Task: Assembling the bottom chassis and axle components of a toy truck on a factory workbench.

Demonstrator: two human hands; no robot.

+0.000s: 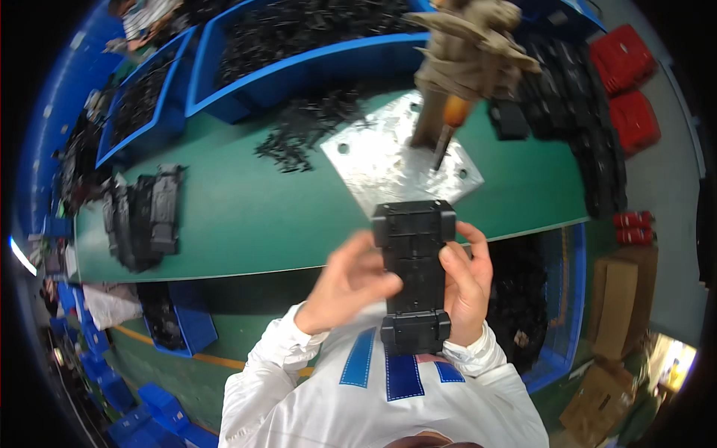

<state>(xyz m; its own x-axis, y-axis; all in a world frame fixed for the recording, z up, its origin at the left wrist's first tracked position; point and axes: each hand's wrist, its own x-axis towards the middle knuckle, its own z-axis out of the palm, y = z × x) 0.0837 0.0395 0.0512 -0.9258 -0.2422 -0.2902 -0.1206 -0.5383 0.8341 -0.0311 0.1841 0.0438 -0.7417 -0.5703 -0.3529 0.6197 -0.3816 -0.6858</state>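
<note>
A long black plastic toy-car chassis, with blocky wheel-like ends, is held lengthwise over the table's front edge. My right hand grips its right side, thumb on the near face and fingers around the edge. At its left side, my left hand has its fingers apart and slightly blurred, the thumb tip touching or just over the chassis edge. Beyond the chassis, a shiny metal plate lies on the green table. Above the plate, a screwdriver with an orange handle hangs point down below a cloth-wrapped bundle.
Small black parts lie heaped left of the plate. Blue bins of black parts line the back. Black chassis pieces are stacked at left and right. Red containers stand far right; a blue crate sits below the table.
</note>
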